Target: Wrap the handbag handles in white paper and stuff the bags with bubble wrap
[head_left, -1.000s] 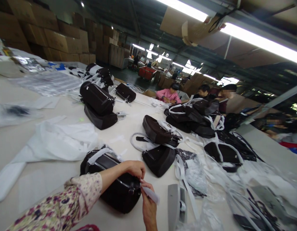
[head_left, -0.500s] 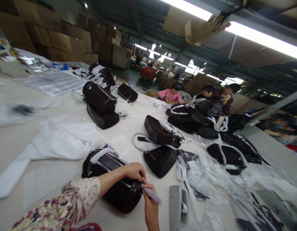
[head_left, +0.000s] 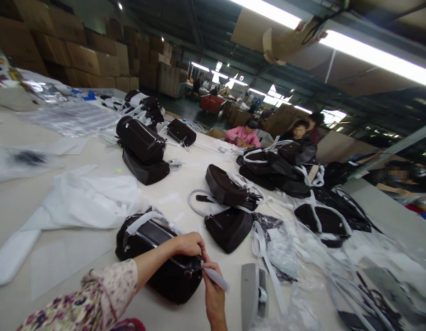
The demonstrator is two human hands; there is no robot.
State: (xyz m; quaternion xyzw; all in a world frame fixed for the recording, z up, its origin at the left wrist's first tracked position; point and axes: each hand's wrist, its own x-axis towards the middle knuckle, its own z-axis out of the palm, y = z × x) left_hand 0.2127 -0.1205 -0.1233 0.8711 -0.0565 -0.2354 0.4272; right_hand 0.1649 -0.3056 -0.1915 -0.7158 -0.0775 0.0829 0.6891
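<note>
A dark handbag with white-wrapped handles lies on the pale table in front of me. My left hand reaches across its top, fingers closed at the bag's right end beside a metal fitting; what they pinch is too small to tell. Against that same end, my right hand is closed on a white strip, which sticks out to the right between thumb and fingers. The fingertips of both hands nearly meet at the fitting.
More dark bags are stacked just beyond my hands. White wrapping sheets spread at the left. A grey tape dispenser stands right of my right hand, near clear plastic. Across the table sits a person in pink.
Both hands stay at the bag's end with only slight finger movement. The view has shifted a little, and a person standing in the background at the right has moved left.
</note>
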